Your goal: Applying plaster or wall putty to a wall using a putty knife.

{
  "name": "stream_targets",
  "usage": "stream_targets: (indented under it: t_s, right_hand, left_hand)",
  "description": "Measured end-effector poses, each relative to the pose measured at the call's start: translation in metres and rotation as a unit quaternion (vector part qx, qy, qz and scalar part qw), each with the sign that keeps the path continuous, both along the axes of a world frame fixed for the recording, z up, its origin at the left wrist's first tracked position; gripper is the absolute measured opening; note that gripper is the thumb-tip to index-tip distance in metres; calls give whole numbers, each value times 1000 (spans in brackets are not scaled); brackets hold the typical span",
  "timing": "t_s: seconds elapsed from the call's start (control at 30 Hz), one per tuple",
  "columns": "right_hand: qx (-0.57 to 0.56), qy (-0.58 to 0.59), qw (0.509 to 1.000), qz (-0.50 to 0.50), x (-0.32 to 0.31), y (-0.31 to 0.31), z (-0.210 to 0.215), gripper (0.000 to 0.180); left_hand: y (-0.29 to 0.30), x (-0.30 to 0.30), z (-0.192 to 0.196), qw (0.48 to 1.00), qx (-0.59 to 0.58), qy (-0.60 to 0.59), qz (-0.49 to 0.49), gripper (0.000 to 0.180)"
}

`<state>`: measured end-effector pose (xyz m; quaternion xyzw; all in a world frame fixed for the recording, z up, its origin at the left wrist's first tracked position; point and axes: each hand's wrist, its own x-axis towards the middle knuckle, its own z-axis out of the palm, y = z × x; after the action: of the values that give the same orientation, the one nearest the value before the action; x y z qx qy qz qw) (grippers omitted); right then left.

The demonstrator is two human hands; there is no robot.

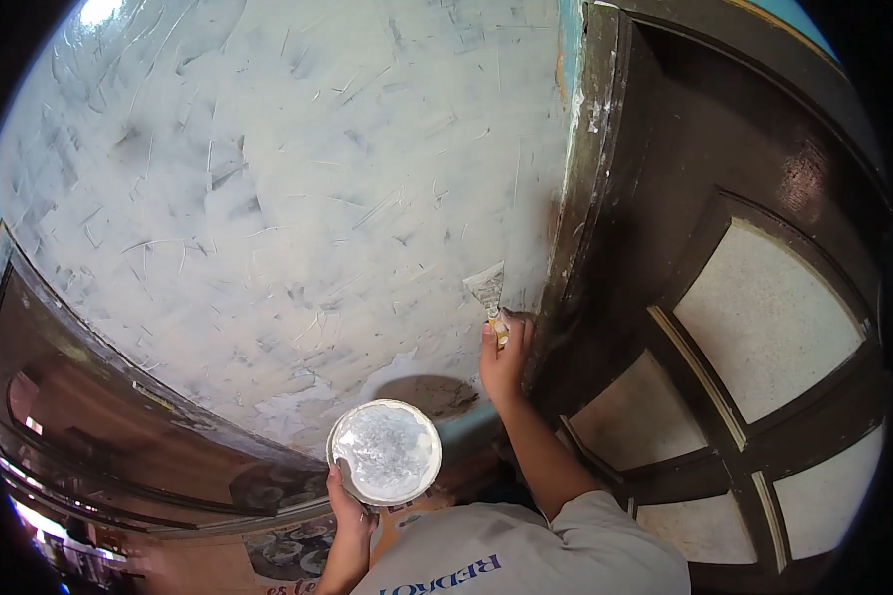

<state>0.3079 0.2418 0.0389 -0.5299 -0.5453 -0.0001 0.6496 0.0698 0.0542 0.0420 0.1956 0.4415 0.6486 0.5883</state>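
Note:
My right hand [508, 355] is closed round the yellowish handle of a putty knife [486, 287]. The knife's flared metal blade points up, smeared with whitish filler, and lies at or very near the wall [367, 198]; contact cannot be made out. Pale filler covers the wall in uneven strokes with greyish patches and scratch-like ridges. Lower down, my left hand [349, 506] grips a round white tub [335, 436] by its side, thumb over the rim. White paste [392, 451] with a rough, lumpy surface is inside the tub.
A worn dark wooden door frame [590, 169] edges the wall on the right, beside a brown door [685, 288] with pale panels. Another dark wooden frame [139, 382] runs along the lower left. Below the filler shows a bluish-green strip of wall [471, 426].

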Motion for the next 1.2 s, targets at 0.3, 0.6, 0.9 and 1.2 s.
stream_targets:
  t_s: [0.3, 0.6, 0.9, 1.2]
  right_hand:
    - [-25, -2, 1000, 5, 4, 0, -25, 29]
    - [12, 32, 999, 7, 17, -9, -59, 32]
    - [-57, 25, 996, 64, 34, -10, -62, 29]
    - [-26, -119, 949, 290, 24, -58, 76, 27]
  left_hand:
    - [5, 2, -6, 999, 5, 31, -7, 67]
    - [11, 9, -2, 1000, 0, 16, -22, 66]
    - [11, 7, 4, 999, 8, -22, -30, 65]
    - [16, -36, 27, 985, 110, 21, 128, 52]
